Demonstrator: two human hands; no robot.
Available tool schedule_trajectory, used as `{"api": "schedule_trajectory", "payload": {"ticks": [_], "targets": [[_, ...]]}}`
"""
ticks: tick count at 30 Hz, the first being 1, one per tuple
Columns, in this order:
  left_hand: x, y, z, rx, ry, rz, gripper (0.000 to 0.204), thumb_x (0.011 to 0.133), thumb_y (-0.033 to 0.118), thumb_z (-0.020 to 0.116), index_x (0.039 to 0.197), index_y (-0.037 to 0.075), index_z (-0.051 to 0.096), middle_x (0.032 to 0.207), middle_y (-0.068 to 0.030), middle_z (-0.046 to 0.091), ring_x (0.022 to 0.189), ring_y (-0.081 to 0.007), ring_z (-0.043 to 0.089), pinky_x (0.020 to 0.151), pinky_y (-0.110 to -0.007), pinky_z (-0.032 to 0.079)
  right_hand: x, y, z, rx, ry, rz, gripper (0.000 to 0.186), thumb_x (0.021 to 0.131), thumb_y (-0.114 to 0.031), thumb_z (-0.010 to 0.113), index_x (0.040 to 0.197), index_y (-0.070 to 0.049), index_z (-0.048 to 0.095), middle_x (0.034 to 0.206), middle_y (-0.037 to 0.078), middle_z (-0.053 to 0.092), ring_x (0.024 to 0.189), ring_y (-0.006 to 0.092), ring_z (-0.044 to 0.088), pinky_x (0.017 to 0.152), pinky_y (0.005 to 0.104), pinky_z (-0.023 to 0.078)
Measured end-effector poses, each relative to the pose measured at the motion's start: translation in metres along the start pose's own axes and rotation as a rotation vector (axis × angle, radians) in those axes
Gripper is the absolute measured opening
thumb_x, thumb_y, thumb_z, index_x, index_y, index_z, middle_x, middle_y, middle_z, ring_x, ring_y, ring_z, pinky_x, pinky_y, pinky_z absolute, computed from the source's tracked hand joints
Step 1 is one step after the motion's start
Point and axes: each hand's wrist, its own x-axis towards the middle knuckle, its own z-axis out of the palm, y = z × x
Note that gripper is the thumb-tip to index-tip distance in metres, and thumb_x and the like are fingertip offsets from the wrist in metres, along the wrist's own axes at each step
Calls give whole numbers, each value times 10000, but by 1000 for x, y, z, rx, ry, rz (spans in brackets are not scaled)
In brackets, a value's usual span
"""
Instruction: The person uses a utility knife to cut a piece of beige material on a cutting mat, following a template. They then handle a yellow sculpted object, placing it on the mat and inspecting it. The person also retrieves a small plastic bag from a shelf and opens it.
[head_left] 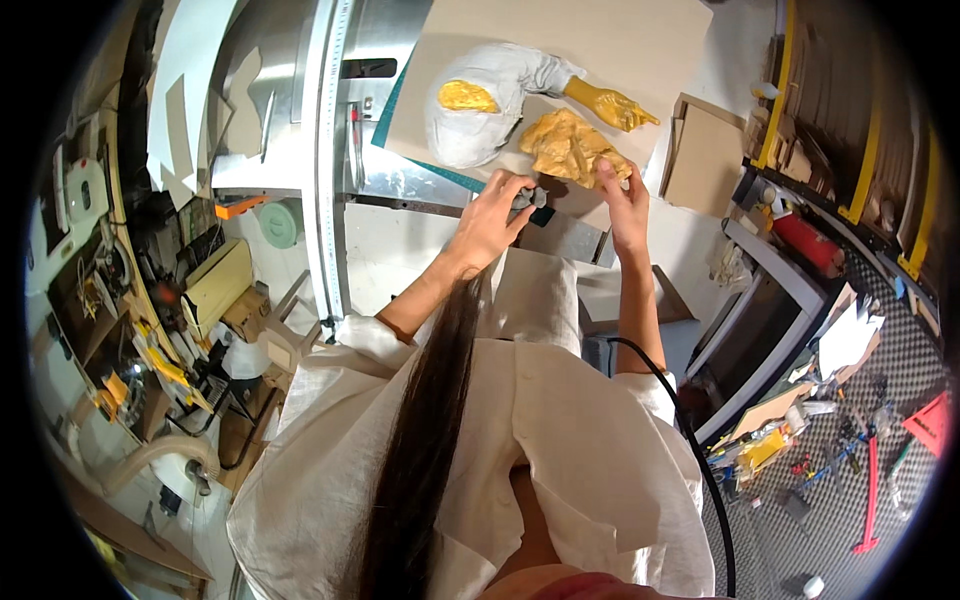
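My left hand [486, 222] is closed around a small dark grey lump [528, 200]; whether it is clay or wadded cloth I cannot tell. Between the thumb and fingers of my right hand [626, 205] is the near right edge of a crumpled, folded yellow-ochre piece [566, 146]. Just beyond it lies a pale grey, curved sculpted form [468, 135] with a yellow patch on its rounded end. A yellow sculpted hand [612, 107] comes out of its narrower, sleeve-like end and points right.
A brown board [600, 40] lies under the sculpted pieces, over a green cutting mat [440, 175]. To the left runs a long metal rail [325, 150]. Flat brown panels [700, 155] sit at right, with a red cylinder [808, 245] beyond. Loose tools litter the right-hand floor.
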Motion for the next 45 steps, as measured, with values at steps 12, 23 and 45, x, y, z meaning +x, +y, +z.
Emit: {"api": "schedule_trajectory", "payload": {"ticks": [12, 23, 45], "targets": [[65, -12, 18, 272, 80, 370, 339, 785, 103, 633, 1100, -7, 575, 1150, -145, 532, 1016, -329, 515, 876, -423, 433, -22, 24, -19, 422, 84, -59, 429, 938, -248, 545, 1239, 47, 469, 1191, 104, 550, 1091, 159, 530, 963, 289, 405], [68, -3, 17, 99, 106, 203, 573, 751, -1, 635, 1292, 63, 457, 1257, -138, 494, 1166, -346, 464, 992, -420, 396, -31, 39, -38, 480, 158, -119, 533, 948, -341, 506, 1306, 44, 417, 1295, 124, 501, 1195, 207, 497, 1025, 351, 378], [57, -17, 31, 58, 152, 285, 450, 730, 22, 677, 1163, 21, 556, 1189, -178, 550, 1121, -376, 489, 934, -413, 410, -19, 7, -1, 109, 23, -140, 463, 851, -195, 701, 1153, 76, 479, 1070, 76, 435, 960, 155, 563, 795, 277, 503]]}}
